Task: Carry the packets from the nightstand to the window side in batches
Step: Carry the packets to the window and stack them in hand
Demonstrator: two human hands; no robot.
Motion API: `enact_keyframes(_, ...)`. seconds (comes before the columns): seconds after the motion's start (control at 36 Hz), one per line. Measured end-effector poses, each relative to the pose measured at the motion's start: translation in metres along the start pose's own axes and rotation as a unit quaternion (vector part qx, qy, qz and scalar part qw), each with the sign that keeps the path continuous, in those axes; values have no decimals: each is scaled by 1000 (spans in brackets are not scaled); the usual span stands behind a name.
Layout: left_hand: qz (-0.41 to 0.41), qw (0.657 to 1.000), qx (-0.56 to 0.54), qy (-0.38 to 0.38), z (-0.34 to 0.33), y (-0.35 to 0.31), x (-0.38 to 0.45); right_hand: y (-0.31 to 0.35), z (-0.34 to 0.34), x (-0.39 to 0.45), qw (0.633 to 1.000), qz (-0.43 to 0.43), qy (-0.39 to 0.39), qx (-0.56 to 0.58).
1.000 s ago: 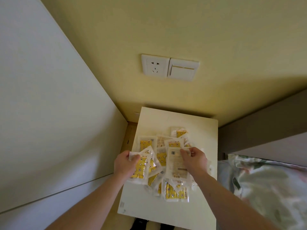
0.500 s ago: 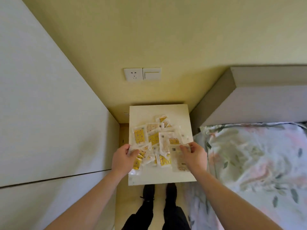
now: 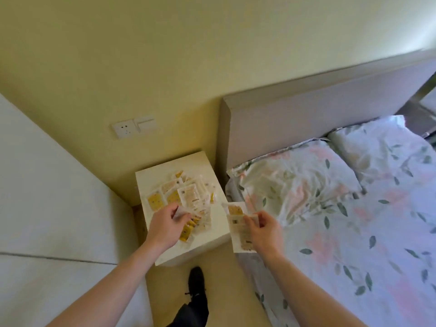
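A small cream nightstand (image 3: 213, 239) stands in the corner between a white panel and the bed. Several yellow-and-clear packets (image 3: 179, 195) lie scattered on its top. My left hand (image 3: 165, 226) grips a bunch of packets (image 3: 190, 228) just above the front of the nightstand. My right hand (image 3: 264, 230) pinches a few packets (image 3: 238, 228), with the pale back of one facing me, and holds them beyond the nightstand's right edge, over the gap beside the bed.
A bed with floral bedding (image 3: 342, 208) and a pale headboard (image 3: 318, 109) fills the right. A white panel (image 3: 47, 208) closes off the left. A socket and switch (image 3: 133, 126) sit on the yellow wall. My dark shoe (image 3: 195, 282) stands on the floor below the nightstand.
The view has pulled back and swung right, showing more of the bed. My right hand has lifted its packets off the nightstand and moved right. My left hand still holds its bunch.
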State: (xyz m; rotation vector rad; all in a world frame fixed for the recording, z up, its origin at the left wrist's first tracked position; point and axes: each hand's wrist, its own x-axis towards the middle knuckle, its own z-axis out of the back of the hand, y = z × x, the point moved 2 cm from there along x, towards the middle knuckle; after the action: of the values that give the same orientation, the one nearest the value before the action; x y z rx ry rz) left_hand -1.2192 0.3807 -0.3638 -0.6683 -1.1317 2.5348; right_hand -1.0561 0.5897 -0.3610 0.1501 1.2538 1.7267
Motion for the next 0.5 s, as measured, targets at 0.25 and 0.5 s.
enact_keyframes(0.25, -103, 993, 34, 54, -87, -77, -100, -87, 139, -92, 997, 13, -71, 30)
enact_keyframes(0.5, -196, 967, 61, 152, -174, -155, -189, -163, 242, -173, 981, -27, -182, 58)
